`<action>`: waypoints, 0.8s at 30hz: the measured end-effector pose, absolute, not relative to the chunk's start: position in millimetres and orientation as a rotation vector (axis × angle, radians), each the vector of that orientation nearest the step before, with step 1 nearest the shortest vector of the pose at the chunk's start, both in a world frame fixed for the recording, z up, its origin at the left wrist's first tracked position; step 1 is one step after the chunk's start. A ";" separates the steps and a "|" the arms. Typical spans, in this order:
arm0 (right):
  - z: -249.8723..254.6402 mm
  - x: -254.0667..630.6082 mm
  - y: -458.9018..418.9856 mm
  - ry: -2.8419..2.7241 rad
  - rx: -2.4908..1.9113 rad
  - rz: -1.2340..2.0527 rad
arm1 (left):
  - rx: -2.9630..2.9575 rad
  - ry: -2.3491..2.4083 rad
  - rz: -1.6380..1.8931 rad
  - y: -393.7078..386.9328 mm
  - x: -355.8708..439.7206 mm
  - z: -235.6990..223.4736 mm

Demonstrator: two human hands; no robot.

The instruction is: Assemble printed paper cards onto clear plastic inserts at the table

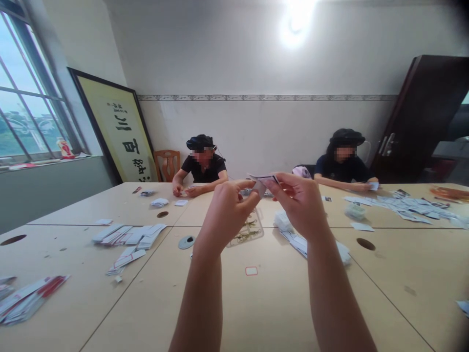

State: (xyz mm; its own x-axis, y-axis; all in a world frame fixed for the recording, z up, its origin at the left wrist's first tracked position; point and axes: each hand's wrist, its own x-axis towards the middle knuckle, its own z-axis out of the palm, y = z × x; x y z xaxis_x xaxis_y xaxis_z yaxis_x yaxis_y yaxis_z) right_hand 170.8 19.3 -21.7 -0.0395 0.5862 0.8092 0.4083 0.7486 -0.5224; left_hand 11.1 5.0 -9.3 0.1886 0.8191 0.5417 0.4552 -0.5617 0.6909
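Observation:
Both my hands are raised above the table, pinching one small white paper card [262, 182] between them. My left hand [224, 211] grips its left end with thumb and fingers. My right hand [298, 201] holds the right end from above. Below my hands on the table lie a clear plastic sheet with small gold pieces [246, 231] and a stack of white cards [301, 242], partly hidden by my right forearm.
Spread piles of white and red cards lie at left [129, 235] and near left [25, 299]. Two people sit across the table [256, 303], handling cards; more cards lie at right [403, 204]. Round cable holes [365, 244] and a grey cap [186, 241] mark the tabletop.

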 end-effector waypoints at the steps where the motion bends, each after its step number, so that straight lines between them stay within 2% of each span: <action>1: -21.8 170.4 19.9 -1.666 -0.806 0.157 | 2.091 1.201 1.335 5.4 11.3 -9.2; 10: -24.3 168.3 23.7 -1.648 -0.776 0.155 | 2.065 1.343 1.433 7.8 10.6 -8.4; 18: -22.3 166.7 20.9 -1.644 -0.736 0.123 | 2.040 1.221 1.355 3.4 12.1 -6.7; 24: -21.1 169.1 21.1 -1.642 -0.726 0.288 | 2.029 1.242 1.371 3.8 11.6 -6.4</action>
